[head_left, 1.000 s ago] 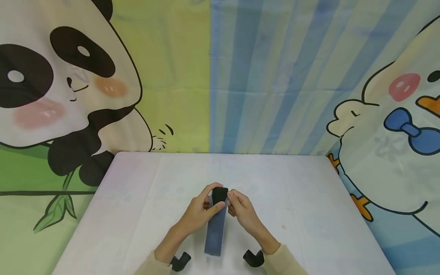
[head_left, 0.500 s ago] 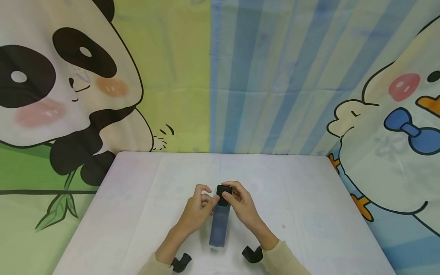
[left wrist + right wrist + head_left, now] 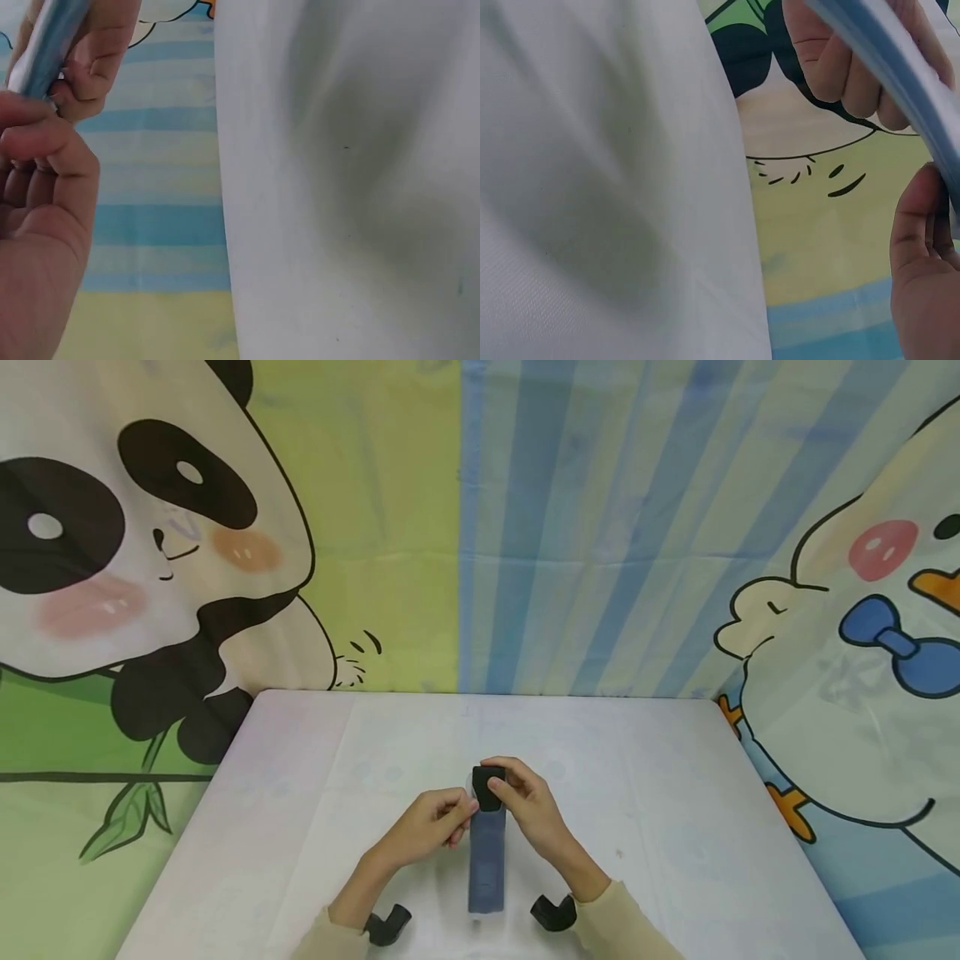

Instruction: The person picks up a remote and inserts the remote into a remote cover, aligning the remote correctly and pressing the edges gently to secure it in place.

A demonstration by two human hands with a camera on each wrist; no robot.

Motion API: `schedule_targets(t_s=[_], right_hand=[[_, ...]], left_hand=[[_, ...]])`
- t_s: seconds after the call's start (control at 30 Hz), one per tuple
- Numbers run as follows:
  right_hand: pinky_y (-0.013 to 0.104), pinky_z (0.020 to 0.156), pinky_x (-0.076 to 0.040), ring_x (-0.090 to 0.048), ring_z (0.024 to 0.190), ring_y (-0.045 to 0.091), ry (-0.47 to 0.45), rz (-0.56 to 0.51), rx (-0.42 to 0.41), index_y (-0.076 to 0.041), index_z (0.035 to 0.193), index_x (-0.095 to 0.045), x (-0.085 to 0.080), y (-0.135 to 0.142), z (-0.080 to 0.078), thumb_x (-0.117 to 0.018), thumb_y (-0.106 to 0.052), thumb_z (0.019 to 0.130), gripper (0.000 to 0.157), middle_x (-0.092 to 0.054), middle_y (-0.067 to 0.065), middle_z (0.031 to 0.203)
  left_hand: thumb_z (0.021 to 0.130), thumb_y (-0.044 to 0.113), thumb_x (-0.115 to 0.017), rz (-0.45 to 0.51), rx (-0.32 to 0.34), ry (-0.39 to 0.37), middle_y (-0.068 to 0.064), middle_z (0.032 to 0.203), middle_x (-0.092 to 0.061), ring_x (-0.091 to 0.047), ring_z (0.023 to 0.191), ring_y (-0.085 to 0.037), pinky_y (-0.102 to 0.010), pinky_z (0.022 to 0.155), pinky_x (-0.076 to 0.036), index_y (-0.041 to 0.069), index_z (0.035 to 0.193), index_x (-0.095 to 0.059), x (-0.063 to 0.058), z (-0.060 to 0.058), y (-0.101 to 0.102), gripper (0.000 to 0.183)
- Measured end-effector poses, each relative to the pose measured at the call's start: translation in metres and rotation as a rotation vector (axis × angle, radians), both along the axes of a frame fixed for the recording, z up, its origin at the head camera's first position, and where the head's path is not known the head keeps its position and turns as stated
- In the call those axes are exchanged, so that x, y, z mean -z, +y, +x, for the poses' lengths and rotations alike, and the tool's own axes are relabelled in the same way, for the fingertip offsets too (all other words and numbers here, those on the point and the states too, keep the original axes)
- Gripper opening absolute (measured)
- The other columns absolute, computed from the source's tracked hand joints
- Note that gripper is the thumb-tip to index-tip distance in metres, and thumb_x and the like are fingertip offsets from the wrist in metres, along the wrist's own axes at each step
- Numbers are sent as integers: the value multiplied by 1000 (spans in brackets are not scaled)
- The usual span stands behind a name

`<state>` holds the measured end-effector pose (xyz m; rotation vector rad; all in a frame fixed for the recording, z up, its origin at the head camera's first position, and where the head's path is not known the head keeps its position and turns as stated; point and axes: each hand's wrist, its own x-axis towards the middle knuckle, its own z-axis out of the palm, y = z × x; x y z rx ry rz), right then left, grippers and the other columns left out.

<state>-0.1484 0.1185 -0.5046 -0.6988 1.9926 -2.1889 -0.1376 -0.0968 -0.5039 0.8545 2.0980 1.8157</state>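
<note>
A long, narrow blue-grey box-like item [image 3: 487, 864] with a black upper end stands out from the white table in the head view; its exact kind cannot be told. My right hand [image 3: 536, 810] grips the black end, thumb on the front and fingers behind. At the left edge of that end, my left hand [image 3: 431, 827] pinches with thumb and forefinger, its other fingers curled. A thin clear edge shows near those fingertips. The left wrist view has the item's pale blue side [image 3: 49, 45] between both hands. Seen from the right wrist, its side [image 3: 904, 75] runs slantwise.
Black elbow-shaped pieces sit by each sleeve, one on the left [image 3: 390, 927] and one on the right [image 3: 553, 913]. The white table [image 3: 337, 810] spreads around the hands. Behind it hangs a cartoon-printed cloth [image 3: 585, 527].
My left hand has let go of its grip around the black end and now pinches the left edge. The right hand has shifted from the right edge to grip the end. The item moved slightly right.
</note>
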Motion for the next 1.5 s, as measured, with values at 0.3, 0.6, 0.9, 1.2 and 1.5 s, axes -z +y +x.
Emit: schedule_targets(t_s=[0.3, 0.6, 0.9, 1.2, 1.5], right_hand=[[23, 61, -44, -54, 70, 7, -21, 52, -95, -2, 140, -51, -6, 5, 1, -50, -10, 107, 34, -66, 4, 93], [31, 76, -54, -64, 87, 17, 28, 5, -143, -3, 139, -54, -13, 5, -2, -52, -9, 106, 34, -67, 19, 105], [38, 85, -56, -67, 100, 22, 21, -5, -161, 0, 139, -53, -17, 5, 1, -52, -3, 104, 35, -65, 21, 114], [30, 79, -52, -63, 91, 16, 34, -31, -132, -2, 140, -50, -14, 11, 1, -48, -8, 107, 33, -66, 15, 107], [33, 88, -52, -64, 102, 19, 7, -92, -171, 1, 144, -40, -7, 10, -2, -46, -10, 108, 38, -66, 15, 115]], left_hand=[[108, 12, -47, 96, -16, 12, -2, 62, -48, -43, 53, -6, -22, 47, -36, 7, 78, -52, -1, 9, 6, 31], [107, 7, -45, 195, -143, 26, -7, 59, -44, -41, 52, -7, -23, 45, -35, 4, 73, -49, -12, 10, 15, 35], [105, 3, -44, 252, -225, -29, -1, 61, -42, -38, 50, -7, -21, 46, -31, 2, 69, -45, -20, 4, 21, 36], [107, 19, -50, 38, -82, 20, 1, 61, -47, -39, 53, -8, -22, 48, -32, 9, 73, -52, -19, 2, 14, 36], [107, 25, -51, -55, -93, 15, 4, 61, -46, -37, 51, -8, -24, 46, -31, 9, 81, -52, -9, -3, 4, 31]])
